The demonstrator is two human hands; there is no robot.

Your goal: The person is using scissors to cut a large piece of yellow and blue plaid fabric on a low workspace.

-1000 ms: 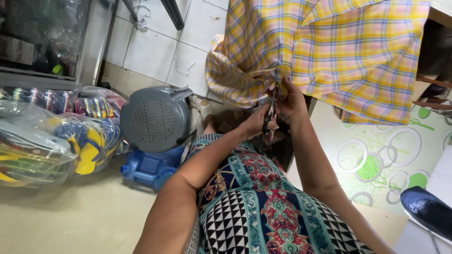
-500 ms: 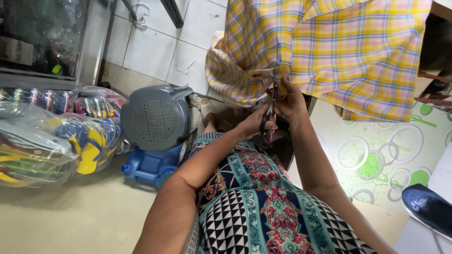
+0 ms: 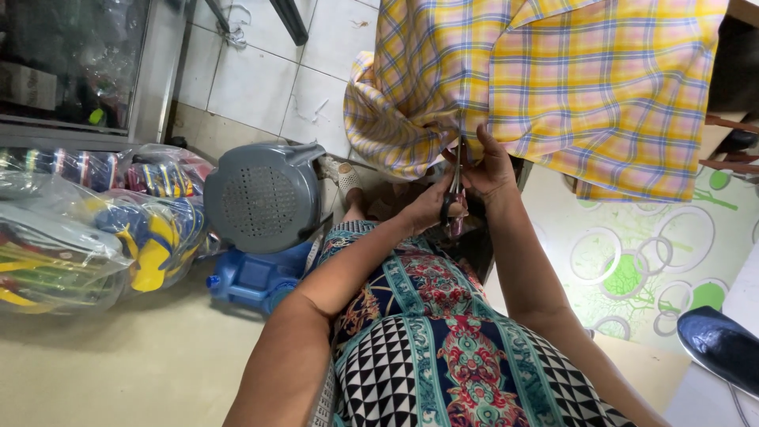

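Home tailoring corner: plaid cloth (image 3: 569, 87), scissors (image 3: 455, 190)

We see bright, even daylight; soft shadows under plaid cloth (image 3: 553, 87). Glare on plastic bags (image 3: 71, 237). Sharp centre, wide-angle bending at edges, no motion blur.

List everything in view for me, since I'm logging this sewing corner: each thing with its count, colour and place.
plaid cloth: one, yellow, pink and blue, hanging at top right
scissors: one pair, dark, at the cloth's lower edge
fan: one, grey, on the floor at centre left
blue base: one, under the fan
plastic bags: several, clear with colourful contents, at left
floor mat: one, white with green circles, at right
shoe: one, dark, lower right
left hand: one, on the scissors
right hand: one, pinching the cloth
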